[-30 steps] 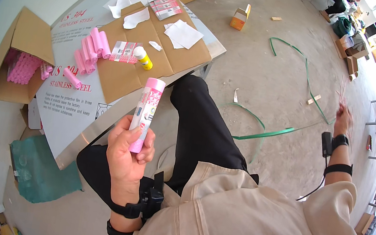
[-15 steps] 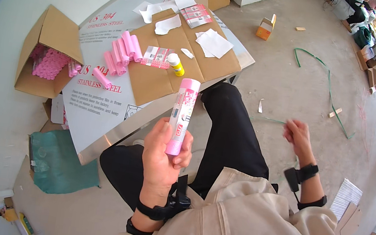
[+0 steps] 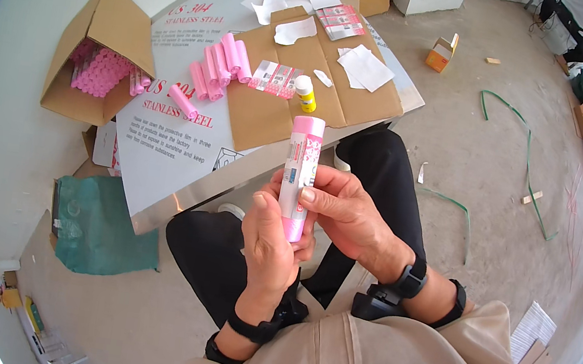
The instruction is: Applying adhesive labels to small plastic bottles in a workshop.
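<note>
Right hand (image 3: pixel 355 219) pinching pink roll (image 3: pixel 308 126), frame centre; left hand (image 3: pixel 271 245) curled around base, thumb clear. Step: likely pressing label (image 3: pixel 296 159) flat; next move calls for steady hold, even smoothing.

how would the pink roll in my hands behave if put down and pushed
On its side, the pink roll would probably roll, being cylindrical. Stood upright, it might tip easily, as it's tall and narrow. Its smooth-looking label may make it slippery.
</note>
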Demonstrator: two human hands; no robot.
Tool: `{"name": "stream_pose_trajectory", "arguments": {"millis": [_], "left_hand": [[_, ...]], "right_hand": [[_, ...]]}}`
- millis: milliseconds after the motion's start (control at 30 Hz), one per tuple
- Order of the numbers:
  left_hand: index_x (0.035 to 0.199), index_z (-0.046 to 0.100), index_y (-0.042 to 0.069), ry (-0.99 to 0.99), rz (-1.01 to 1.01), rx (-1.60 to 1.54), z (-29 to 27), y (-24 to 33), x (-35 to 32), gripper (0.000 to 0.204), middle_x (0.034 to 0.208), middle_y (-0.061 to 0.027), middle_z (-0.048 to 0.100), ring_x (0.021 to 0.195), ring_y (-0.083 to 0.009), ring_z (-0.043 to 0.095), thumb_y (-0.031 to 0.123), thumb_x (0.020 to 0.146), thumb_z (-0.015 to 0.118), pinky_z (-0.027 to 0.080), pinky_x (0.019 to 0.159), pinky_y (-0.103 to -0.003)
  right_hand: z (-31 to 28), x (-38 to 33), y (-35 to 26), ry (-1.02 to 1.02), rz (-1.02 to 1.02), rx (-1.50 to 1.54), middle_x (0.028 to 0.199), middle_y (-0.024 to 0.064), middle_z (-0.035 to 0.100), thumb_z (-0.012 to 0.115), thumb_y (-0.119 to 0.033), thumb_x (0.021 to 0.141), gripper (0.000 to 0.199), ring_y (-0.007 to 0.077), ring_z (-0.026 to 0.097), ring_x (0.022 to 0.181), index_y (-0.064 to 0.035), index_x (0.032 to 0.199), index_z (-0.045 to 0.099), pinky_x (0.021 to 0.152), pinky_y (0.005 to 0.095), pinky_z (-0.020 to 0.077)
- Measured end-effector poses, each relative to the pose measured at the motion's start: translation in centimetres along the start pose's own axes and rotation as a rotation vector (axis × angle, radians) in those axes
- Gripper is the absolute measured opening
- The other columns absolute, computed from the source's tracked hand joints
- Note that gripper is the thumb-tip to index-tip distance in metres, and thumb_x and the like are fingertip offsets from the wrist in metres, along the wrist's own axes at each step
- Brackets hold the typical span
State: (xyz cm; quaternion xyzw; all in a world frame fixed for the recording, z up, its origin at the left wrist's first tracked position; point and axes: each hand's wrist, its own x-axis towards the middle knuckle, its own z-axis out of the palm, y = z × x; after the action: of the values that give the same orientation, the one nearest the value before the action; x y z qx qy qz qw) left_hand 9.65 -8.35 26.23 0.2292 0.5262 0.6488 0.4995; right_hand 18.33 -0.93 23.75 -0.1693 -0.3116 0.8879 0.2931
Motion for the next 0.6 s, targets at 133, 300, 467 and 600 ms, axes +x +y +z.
{"name": "stream_pose_trajectory", "arguments": {"millis": [133, 300, 467, 600], "left_hand": [[0.095, 0.047, 0.0, -0.011, 0.024, 0.033, -0.6, -0.8, 0.2, 0.06, 0.06, -0.0014, 0.041, 0.04, -0.0056, 0.031, 0.057, 0.093, 0.028, 0.023, 0.033, -0.02], [0.095, 0.048, -0.001, 0.04, 0.086, 0.167, -0.8, -1.6, 0.4, 0.056, 0.06, -0.0013, 0.041, 0.04, -0.0058, 0.033, 0.052, 0.095, 0.029, 0.024, 0.033, -0.019], [0.094, 0.048, 0.0, 0.044, 0.128, 0.189, -0.6, -1.8, 0.7, 0.054, 0.061, -0.0006, 0.042, 0.04, -0.0051, 0.034, 0.05, 0.096, 0.029, 0.025, 0.033, -0.019], [0.12, 0.045, -0.006, -0.003, 0.128, 0.26, -1.2, -1.9, 0.7, 0.059, 0.067, -0.0018, 0.048, 0.047, -0.0044, 0.039, 0.045, 0.098, 0.026, 0.03, 0.039, -0.018]], "right_hand": [[0.1, 0.1, 0.4, 0.075, -0.031, -0.009, 0.086, 0.0055, 0.065, 0.062, -0.019, 0.086, 0.025, 0.0066, 0.057, 0.065, 0.0022, 0.099, 0.062, 0.06, 0.0217, 0.0478], [0.2, 0.0, 0.6, 0.121, -0.003, -0.047, 0.078, 0.0041, 0.063, 0.06, -0.021, 0.088, 0.025, 0.0058, 0.056, 0.059, 0.0026, 0.096, 0.06, 0.05, 0.0204, 0.0464], [0.6, 0.1, 0.2, 0.12, 0.018, -0.168, 0.072, 0.0036, 0.06, 0.057, -0.025, 0.09, 0.027, 0.006, 0.055, 0.053, 0.0019, 0.093, 0.059, 0.044, 0.0196, 0.0451], [0.6, 0.6, 1.3, 0.19, -0.072, -0.148, 0.064, 0.004, 0.058, 0.055, -0.028, 0.092, 0.029, 0.0079, 0.052, 0.042, 0.0016, 0.089, 0.058, 0.035, 0.0198, 0.042]]}}
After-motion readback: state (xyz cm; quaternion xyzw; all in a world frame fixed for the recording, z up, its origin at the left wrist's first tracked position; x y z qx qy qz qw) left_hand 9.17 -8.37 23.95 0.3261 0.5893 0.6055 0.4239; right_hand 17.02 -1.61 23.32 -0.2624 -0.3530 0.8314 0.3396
